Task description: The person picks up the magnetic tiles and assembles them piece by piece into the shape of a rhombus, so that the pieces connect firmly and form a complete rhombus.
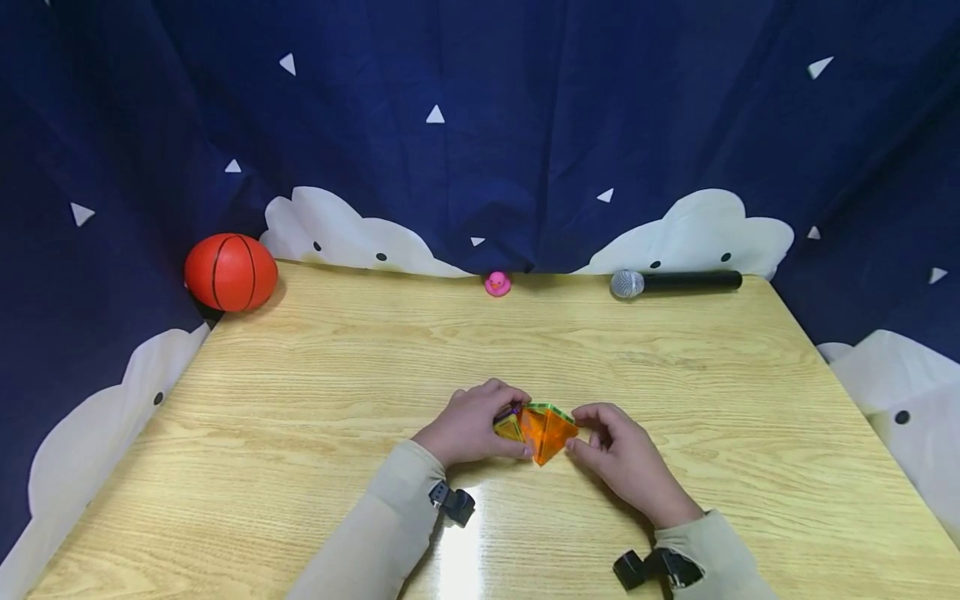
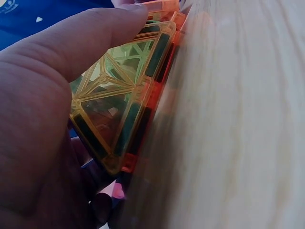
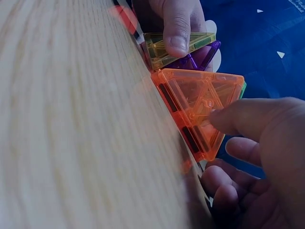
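Note:
On the table lies a small build of clear magnetic tiles, with orange triangles (image 1: 551, 435), a green edge (image 1: 551, 408) at the back and a yellow triangle (image 1: 509, 428) on the left. My left hand (image 1: 480, 423) grips the left part, its thumb (image 2: 105, 33) across the yellow face. Under that yellow tile a purple tile (image 3: 189, 62) shows. At the right corner of the orange part, my right hand (image 1: 618, 454) has its thumb (image 3: 238, 117) on the orange face and its index finger near the green edge. Its other fingers are loosely bent.
At the table's (image 1: 337, 350) back left corner sits a red ball (image 1: 231, 272) with black lines. A pink rubber duck (image 1: 497, 284) stands at the back middle, and a microphone (image 1: 675, 282) lies to its right. A dark blue curtain (image 1: 487, 125) with white clouds surrounds the table.

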A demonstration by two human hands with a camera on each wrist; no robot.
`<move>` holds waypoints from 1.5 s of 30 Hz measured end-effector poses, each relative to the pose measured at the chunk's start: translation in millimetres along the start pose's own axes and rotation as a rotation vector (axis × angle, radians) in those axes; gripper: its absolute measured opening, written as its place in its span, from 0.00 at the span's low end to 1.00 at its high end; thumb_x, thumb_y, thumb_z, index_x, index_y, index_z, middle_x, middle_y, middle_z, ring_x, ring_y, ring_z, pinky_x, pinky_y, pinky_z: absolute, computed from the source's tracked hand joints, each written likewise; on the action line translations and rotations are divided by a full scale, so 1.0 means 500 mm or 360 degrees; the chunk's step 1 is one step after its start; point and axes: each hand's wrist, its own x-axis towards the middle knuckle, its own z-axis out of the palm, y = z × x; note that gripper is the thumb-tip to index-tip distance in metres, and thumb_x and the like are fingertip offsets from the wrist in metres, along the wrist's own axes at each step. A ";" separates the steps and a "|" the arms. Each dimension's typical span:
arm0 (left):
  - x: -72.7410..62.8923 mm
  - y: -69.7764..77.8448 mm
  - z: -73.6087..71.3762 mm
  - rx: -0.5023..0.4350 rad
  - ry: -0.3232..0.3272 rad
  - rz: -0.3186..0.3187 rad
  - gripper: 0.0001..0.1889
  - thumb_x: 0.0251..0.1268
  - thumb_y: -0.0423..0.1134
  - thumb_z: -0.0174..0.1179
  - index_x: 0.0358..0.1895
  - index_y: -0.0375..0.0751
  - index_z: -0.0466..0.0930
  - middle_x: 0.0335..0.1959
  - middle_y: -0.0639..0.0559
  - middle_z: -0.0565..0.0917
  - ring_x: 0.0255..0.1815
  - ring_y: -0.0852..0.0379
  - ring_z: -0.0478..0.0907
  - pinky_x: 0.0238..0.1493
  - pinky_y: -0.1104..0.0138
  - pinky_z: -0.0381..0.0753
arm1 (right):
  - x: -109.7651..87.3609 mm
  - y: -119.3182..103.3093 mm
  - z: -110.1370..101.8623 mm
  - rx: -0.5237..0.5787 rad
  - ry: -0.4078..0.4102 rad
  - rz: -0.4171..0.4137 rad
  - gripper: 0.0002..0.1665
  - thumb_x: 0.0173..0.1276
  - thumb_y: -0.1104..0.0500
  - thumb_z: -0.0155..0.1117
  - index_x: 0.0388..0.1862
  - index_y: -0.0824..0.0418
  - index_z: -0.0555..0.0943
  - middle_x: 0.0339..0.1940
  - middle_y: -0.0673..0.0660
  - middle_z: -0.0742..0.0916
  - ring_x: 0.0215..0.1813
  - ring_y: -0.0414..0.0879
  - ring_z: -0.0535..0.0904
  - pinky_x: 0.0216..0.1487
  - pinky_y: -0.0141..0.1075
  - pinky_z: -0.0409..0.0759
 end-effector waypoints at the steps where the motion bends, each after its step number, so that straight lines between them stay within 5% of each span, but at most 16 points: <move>1: 0.000 0.000 0.000 0.0000 0.0002 0.0001 0.37 0.52 0.62 0.72 0.66 0.55 0.75 0.58 0.57 0.76 0.61 0.56 0.73 0.56 0.57 0.67 | 0.001 0.000 0.000 -0.0012 0.0004 0.0011 0.21 0.64 0.57 0.74 0.54 0.59 0.80 0.33 0.50 0.80 0.31 0.41 0.73 0.30 0.32 0.73; 22: 0.003 -0.008 0.004 0.0011 0.0022 0.0019 0.37 0.52 0.63 0.72 0.65 0.55 0.75 0.57 0.57 0.77 0.60 0.55 0.74 0.58 0.56 0.68 | 0.002 -0.002 0.000 0.0098 0.0045 0.0069 0.17 0.67 0.59 0.71 0.53 0.60 0.80 0.41 0.51 0.85 0.32 0.41 0.75 0.31 0.32 0.75; 45: 0.002 -0.007 0.004 0.0001 0.0032 0.0011 0.38 0.51 0.61 0.74 0.66 0.54 0.75 0.57 0.57 0.77 0.60 0.56 0.74 0.57 0.57 0.68 | -0.003 0.006 0.000 0.0344 0.0089 -0.0067 0.15 0.68 0.63 0.69 0.52 0.61 0.80 0.39 0.55 0.82 0.28 0.41 0.74 0.25 0.31 0.74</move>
